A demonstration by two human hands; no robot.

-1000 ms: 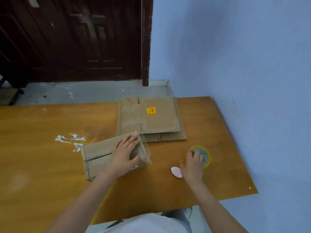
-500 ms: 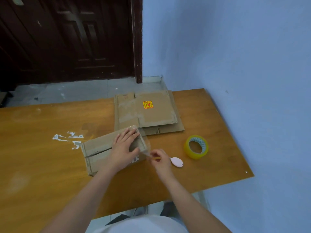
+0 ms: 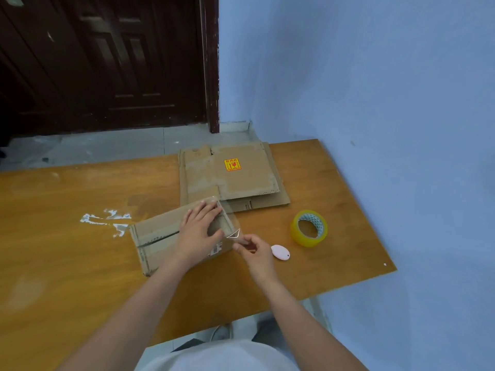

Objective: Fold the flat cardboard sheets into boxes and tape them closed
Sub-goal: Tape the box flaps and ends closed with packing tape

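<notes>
Wooden table (image 3: 80, 263) against blue wall: folded box (image 3: 160, 236) under hands.
Left hand (image 3: 199, 234) rests flat, fingers straight, on the box; right hand (image 3: 254, 250) pinches clear tape strip (image 3: 234, 234) at its right end, tape roll (image 3: 309, 227) nearby.

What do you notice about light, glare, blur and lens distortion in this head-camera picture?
Head view: soft, even, bluish light, with only faint shadows under the tape roll; a small bright glint on the clear tape strip pinched by the right hand; that hand is slightly motion-blurred, the left hand on the cardboard box sharper; the wide lens bows the table edges.
</notes>
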